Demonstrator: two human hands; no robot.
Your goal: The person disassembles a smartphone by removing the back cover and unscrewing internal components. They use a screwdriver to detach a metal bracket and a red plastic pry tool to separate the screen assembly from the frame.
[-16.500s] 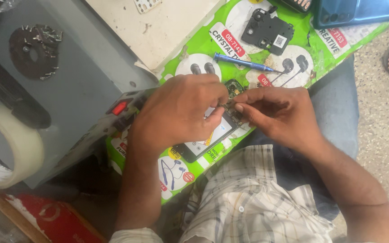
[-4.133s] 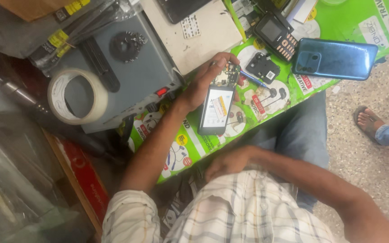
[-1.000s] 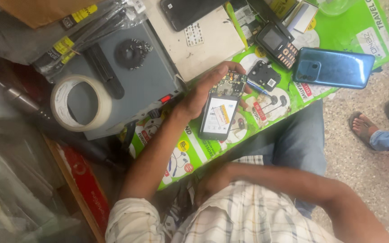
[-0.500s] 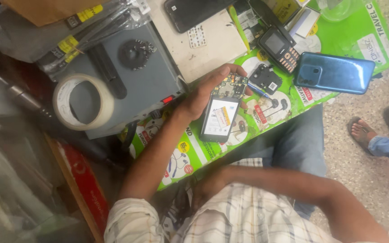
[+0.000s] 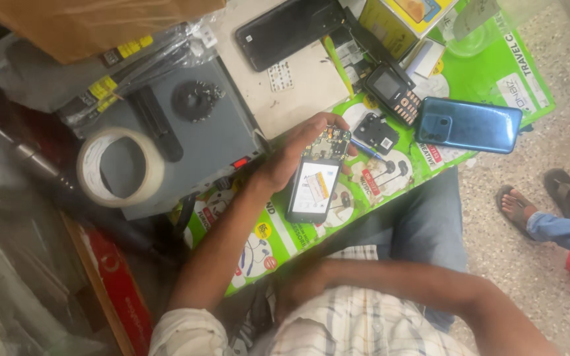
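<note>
My left hand (image 5: 290, 153) grips an opened black phone (image 5: 314, 190) by its top end, over the green printed mat (image 5: 496, 62). The phone's back is off, showing a white-labelled battery and a circuit board near my fingers. My right hand (image 5: 301, 288) is curled low against my checked shirt at the mat's near edge, away from the phone. Whether it holds anything is hidden.
On the mat lie a blue smartphone (image 5: 468, 125), a keypad phone (image 5: 394, 92), a small black cover piece (image 5: 376, 133) and a blue pen (image 5: 367, 150). A grey machine (image 5: 212, 132) carries a tape roll (image 5: 120, 167). Another person's sandalled foot (image 5: 519, 207) is at right.
Earlier both hands worked on the phone together. My right hand has since dropped to my lap, and my left hand alone holds the phone; over the last second it barely moved.
</note>
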